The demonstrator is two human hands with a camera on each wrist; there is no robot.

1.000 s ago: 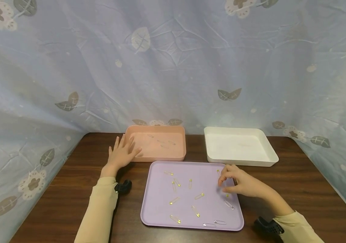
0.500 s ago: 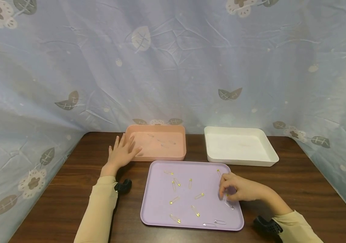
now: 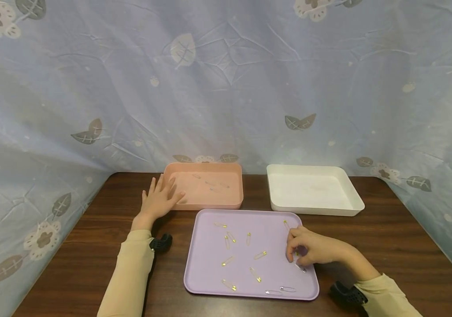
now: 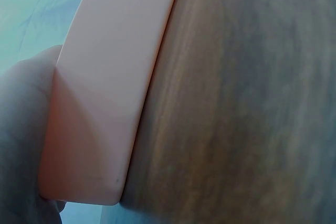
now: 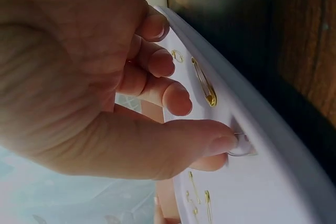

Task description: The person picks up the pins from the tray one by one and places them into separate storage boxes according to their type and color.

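Observation:
My right hand is low over the right side of the lavender tray. Its thumb and index finger pinch a silver safety pin, whose far end shows past the fingertips; the other fingers curl loosely. A gold safety pin lies beside those fingers in the right wrist view. My left hand has its fingers spread over the left front corner of the peach tray. In the left wrist view, part of that hand shows against the outer wall of the peach tray.
Several gold safety pins are scattered over the lavender tray, with silver safety pins near its front right corner. A few pins lie in the peach tray. A white tray stands behind on the right. Patterned cloth hangs behind the table.
My right hand has moved down and slightly toward me onto the silver safety pin, and its thumb and index finger have come together on it. My left hand has stayed still.

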